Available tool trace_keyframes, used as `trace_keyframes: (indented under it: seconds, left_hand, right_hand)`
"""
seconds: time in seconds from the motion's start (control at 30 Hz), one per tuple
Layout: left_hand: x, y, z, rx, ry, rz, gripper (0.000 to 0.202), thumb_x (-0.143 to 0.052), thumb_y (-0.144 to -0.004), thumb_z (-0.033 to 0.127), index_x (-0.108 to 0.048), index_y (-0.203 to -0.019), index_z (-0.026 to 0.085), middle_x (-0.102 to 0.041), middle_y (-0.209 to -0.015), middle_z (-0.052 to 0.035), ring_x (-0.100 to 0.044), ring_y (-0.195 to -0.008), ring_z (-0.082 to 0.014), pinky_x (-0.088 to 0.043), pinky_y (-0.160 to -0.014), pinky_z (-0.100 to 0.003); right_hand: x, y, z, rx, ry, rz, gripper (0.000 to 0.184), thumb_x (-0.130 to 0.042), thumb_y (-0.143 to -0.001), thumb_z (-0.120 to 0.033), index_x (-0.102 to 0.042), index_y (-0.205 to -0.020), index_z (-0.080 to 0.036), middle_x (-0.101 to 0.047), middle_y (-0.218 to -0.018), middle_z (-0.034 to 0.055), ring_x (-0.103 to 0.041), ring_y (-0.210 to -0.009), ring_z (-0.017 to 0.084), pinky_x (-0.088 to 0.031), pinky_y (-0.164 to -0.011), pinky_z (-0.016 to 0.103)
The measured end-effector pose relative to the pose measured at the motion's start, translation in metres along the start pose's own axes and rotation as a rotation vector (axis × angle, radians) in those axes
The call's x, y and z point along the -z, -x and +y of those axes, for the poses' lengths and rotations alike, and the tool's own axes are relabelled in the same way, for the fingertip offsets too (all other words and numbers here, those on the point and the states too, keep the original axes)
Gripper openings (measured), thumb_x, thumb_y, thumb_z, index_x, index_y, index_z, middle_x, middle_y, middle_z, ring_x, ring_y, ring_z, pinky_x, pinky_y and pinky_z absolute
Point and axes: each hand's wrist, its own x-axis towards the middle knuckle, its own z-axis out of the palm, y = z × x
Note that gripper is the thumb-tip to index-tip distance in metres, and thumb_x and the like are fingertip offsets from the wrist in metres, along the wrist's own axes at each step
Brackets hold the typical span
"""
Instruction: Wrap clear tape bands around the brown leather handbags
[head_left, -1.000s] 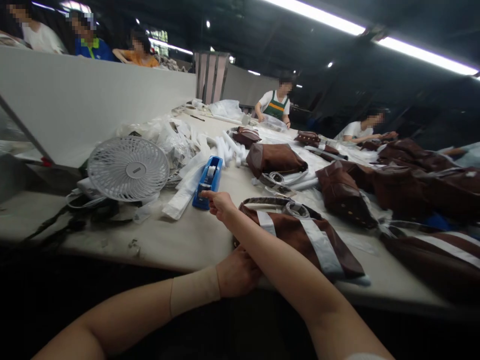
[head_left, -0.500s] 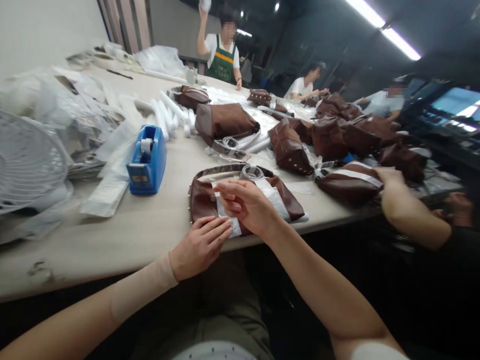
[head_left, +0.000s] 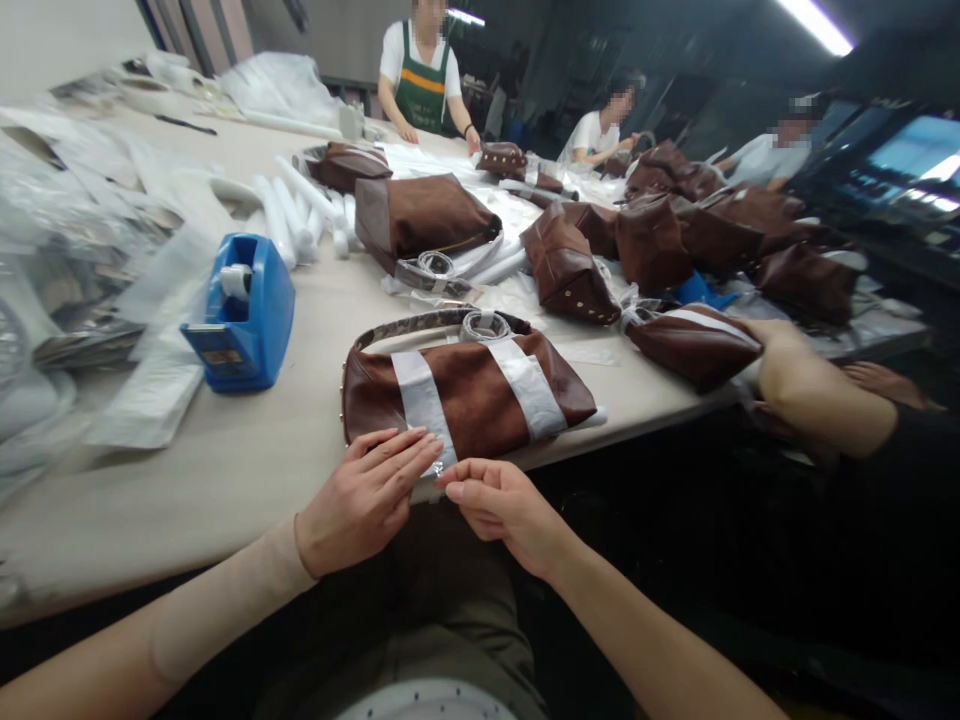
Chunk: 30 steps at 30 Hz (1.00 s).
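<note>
Well, a brown handbag lies flat on the near edge of a long pale work table, directly in front of the person. Two wide strips of silvery-white tape cross its body, and a patterned strap runs along its top edge, bound up in a small coil. A row of metal studs shows at its left end.

The left hand is open, its fingers laid flat across the bag's lower edge and the end of one strip. The right hand is curled, with its thumb and forefinger close together at that same strip end, just beside the left fingertips. Whether they pinch the strip is hard to make out. A beige sleeve covers the left forearm.

To the left stand a blue tape dispenser and heaps of clear plastic bags, cut off by the frame. Beyond the bag lie white foam rolls and more brown bags. At right, a co-worker's hand touches a taped bag, its fingers out of sight.
</note>
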Motion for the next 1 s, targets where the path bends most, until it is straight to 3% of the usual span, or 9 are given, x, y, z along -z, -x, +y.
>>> trace_keyframes:
  seconds: [0.27,0.5,0.63,0.73,0.93,1.0]
  left_hand:
    - [0.002,0.003,-0.004,-0.035,-0.035,-0.096,0.063,-0.046,-0.082,0.002,-0.039,-0.143,0.015,-0.050,-0.142,-0.0106,-0.041,-0.135,-0.0250,-0.035,-0.108,-0.043]
    - [0.002,0.002,-0.003,-0.053,-0.018,-0.071,0.057,-0.049,-0.082,-0.001,-0.047,-0.138,0.013,-0.051,-0.140,-0.0130,-0.043,-0.134,-0.0272,-0.039,-0.106,-0.046]
    - [0.002,0.002,-0.002,-0.045,-0.038,-0.084,0.057,-0.051,-0.082,-0.001,-0.048,-0.137,0.014,-0.051,-0.140,-0.0137,-0.044,-0.133,-0.0279,-0.041,-0.104,-0.046]
    - [0.001,0.002,-0.002,-0.051,-0.050,-0.088,0.057,-0.051,-0.082,-0.001,-0.048,-0.137,0.014,-0.051,-0.139,-0.0138,-0.045,-0.132,-0.0282,-0.042,-0.104,-0.047]
    - [0.001,0.001,-0.001,-0.071,-0.056,-0.079,0.057,-0.052,-0.082,-0.002,-0.049,-0.136,0.013,-0.053,-0.137,-0.0147,-0.046,-0.131,-0.0292,-0.043,-0.102,-0.048]
    - [0.001,0.001,-0.002,-0.073,-0.055,-0.080,0.057,-0.053,-0.082,-0.002,-0.049,-0.136,0.013,-0.054,-0.137,-0.0147,-0.046,-0.131,-0.0293,-0.043,-0.102,-0.048]
  right_hand:
    - [0.004,-0.008,0.002,-0.014,-0.037,-0.004,0.031,-0.077,-0.072,-0.036,-0.067,-0.088,-0.011,-0.032,-0.048,-0.0107,-0.017,-0.039,0.000,-0.004,-0.040,0.019]
    - [0.008,-0.010,0.008,-0.013,-0.078,-0.009,0.033,-0.076,-0.073,-0.037,-0.067,-0.089,-0.009,-0.036,-0.039,-0.0105,-0.021,-0.034,0.001,-0.008,-0.036,0.019]
    - [0.014,-0.009,0.018,-0.118,-0.206,-0.016,0.035,-0.075,-0.072,-0.032,-0.067,-0.096,-0.007,-0.033,-0.039,-0.0121,-0.018,-0.034,0.000,-0.006,-0.037,0.018]
    - [0.018,-0.011,0.025,-0.174,-0.297,-0.033,0.033,-0.075,-0.070,-0.030,-0.066,-0.091,-0.006,-0.030,-0.040,-0.0126,-0.017,-0.035,0.000,-0.007,-0.037,0.017]
    - [0.017,-0.015,0.033,-0.077,-0.169,0.023,0.030,-0.076,-0.066,-0.032,-0.055,-0.064,-0.012,-0.037,-0.037,-0.0088,-0.022,-0.031,0.001,-0.006,-0.034,0.018]
    - [0.016,-0.015,0.037,-0.019,-0.130,0.032,0.029,-0.077,-0.066,-0.033,-0.057,-0.068,-0.012,-0.039,-0.036,-0.0089,-0.023,-0.030,0.001,-0.010,-0.033,0.018]
